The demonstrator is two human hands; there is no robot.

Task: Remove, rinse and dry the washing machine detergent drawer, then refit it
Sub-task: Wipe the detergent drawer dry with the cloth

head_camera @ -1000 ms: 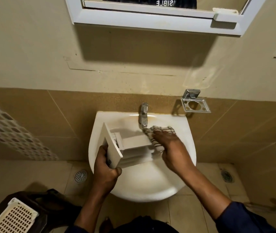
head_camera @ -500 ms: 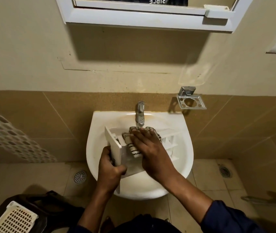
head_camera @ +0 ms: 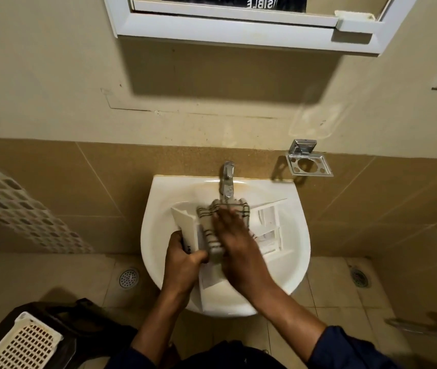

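The white detergent drawer [head_camera: 270, 230] lies across the white wash basin [head_camera: 158, 235], its front panel to the left and its compartments facing up on the right. My left hand [head_camera: 182, 265] grips the front panel at its lower end. My right hand [head_camera: 238, 246] presses a white cloth with dark stripes [head_camera: 209, 225] flat onto the drawer's left part, just behind the panel. The cloth and hand hide most of that part of the drawer. No water is seen running from the chrome tap [head_camera: 227, 182] just behind the cloth.
A chrome holder [head_camera: 309, 162] is fixed to the wall right of the basin. A mirror cabinet [head_camera: 238, 22] hangs above. A dark stool with a white perforated basket [head_camera: 23, 344] stands at lower left. Floor drains [head_camera: 129, 277] lie either side of the basin.
My right hand slid the cloth from the drawer's far right end leftward to the part beside the front panel. The drawer tipped so its compartments face up.
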